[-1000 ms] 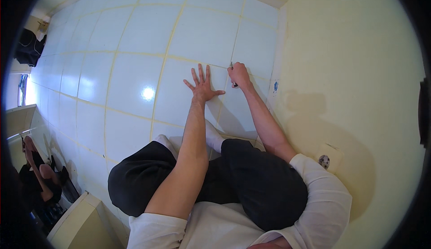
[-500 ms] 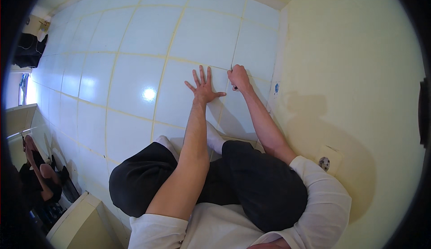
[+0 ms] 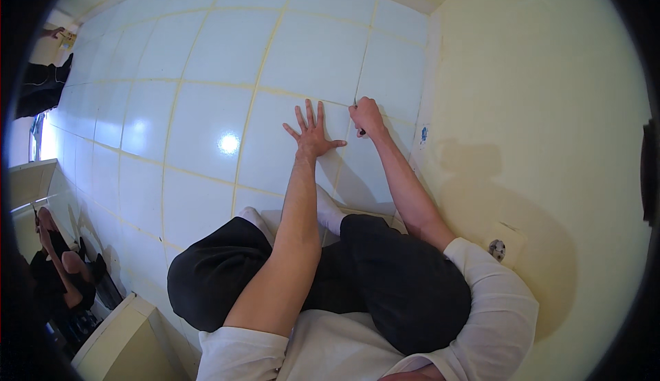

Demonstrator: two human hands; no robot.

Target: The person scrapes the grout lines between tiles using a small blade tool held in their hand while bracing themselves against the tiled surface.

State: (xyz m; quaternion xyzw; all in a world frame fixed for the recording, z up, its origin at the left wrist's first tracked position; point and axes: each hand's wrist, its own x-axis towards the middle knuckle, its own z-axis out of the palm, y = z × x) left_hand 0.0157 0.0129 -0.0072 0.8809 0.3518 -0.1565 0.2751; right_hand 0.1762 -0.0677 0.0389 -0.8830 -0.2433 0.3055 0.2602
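Farther from the yellow wall [image 3: 550, 92], my left hand [image 3: 313, 139] lies spread on tiles [image 3: 206, 116]. Nearer it, my right hand [image 3: 366, 115] grips a slim tool [image 3: 361, 133].

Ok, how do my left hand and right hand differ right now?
The left hand is spread open, palm down; the right hand is curled shut.
The left hand holds nothing; the right hand grips a slim tool.
Both are bare and at the tiled floor.
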